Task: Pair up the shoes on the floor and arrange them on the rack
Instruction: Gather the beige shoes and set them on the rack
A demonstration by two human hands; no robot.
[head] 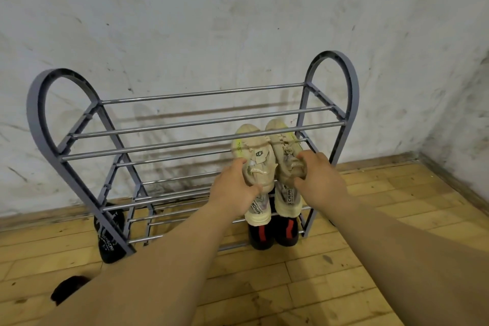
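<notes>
- Beige knit trainers, one in each hand: the left hand [232, 188] is clenched round the left beige shoe [255, 164], the right hand [318, 177] round the right beige shoe [284, 156].
- Both shoes sit at the right end of the grey rack [66, 156], toes under the top rails, heels hanging out over the black-and-red pair [274, 233] below.
- Better to push both in level until the soles rest across two rails.
- A black shoe [108, 233] waits on the floor [330, 272] by the rack's left foot.

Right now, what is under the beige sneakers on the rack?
A black pair with red stripes sits on the tier below the beige sneakers; only its heels show, the toes are covered.
</notes>
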